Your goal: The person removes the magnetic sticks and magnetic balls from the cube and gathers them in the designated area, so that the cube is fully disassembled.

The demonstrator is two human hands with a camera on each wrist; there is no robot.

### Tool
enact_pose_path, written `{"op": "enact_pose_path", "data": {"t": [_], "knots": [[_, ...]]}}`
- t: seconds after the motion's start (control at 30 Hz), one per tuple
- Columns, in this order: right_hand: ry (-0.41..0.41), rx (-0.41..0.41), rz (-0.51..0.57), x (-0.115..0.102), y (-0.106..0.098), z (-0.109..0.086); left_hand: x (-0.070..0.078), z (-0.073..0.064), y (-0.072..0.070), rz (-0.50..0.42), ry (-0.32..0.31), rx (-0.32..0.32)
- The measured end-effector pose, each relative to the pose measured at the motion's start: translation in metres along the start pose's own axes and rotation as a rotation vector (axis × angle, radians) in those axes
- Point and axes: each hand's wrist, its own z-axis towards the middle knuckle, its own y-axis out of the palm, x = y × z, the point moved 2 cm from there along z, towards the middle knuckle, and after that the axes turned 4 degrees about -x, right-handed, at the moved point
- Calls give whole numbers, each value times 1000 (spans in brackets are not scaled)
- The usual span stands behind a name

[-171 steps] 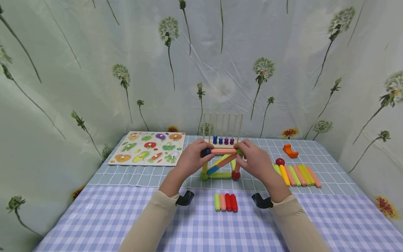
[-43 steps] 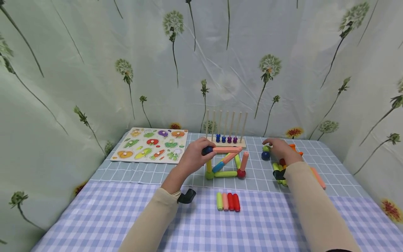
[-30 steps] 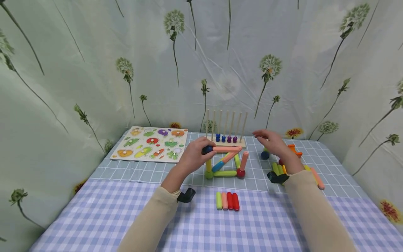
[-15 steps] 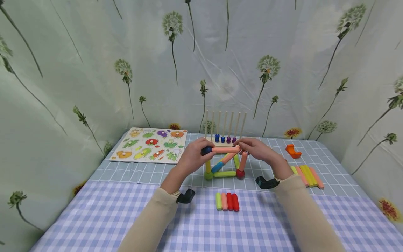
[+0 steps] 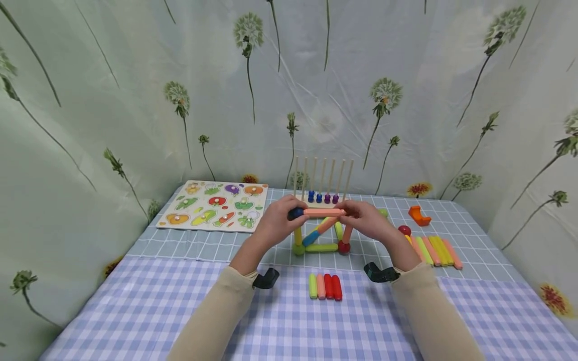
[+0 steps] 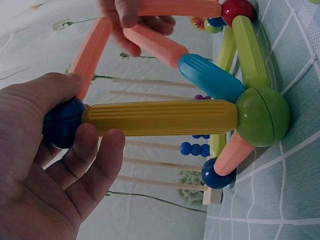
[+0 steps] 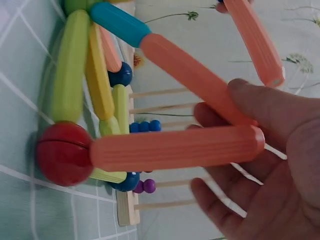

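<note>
In the head view a frame of magnetic rods and balls stands mid-table. My left hand (image 5: 275, 220) pinches a dark blue ball (image 6: 64, 122) atop an upright yellow rod (image 6: 160, 118), which stands on a green ball (image 6: 262, 117). From the blue ball a salmon rod (image 5: 322, 212) reaches sideways, its far end bare. My right hand (image 5: 368, 220) pinches the upper end of a slanted salmon rod (image 7: 190, 70), joined to a blue rod (image 7: 122, 24), between thumb and fingers. Beside those fingers an upright salmon rod (image 7: 175, 148) rises from a red ball (image 7: 65, 154), its top bare.
Several rods (image 5: 325, 287) lie in a row nearer me. To the right are more rods (image 5: 435, 250), a red ball (image 5: 404, 230), a green ball (image 5: 383, 212) and an orange piece (image 5: 419, 216). Behind stand a bead rack (image 5: 322, 180) and a vegetable puzzle board (image 5: 212, 205).
The right hand has let go of a green ball, now at the table's right, and come back left to the slanted rod. The left hand keeps its hold on the blue ball.
</note>
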Motion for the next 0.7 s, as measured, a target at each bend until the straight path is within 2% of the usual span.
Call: {"op": "enact_pose_path", "data": {"t": [0.27, 0.4, 0.5, 0.7], "knots": [[-3, 145, -69, -4, 12, -13, 1, 0, -1, -3, 5, 4], [-63, 208, -107, -5, 16, -15, -1, 0, -1, -7, 24, 18], [-101, 239, -120, -5, 19, -16, -2, 0, 0, -16, 31, 28], [-115, 263, -127, -1, 23, -17, -1, 0, 1, -16, 25, 19]]}}
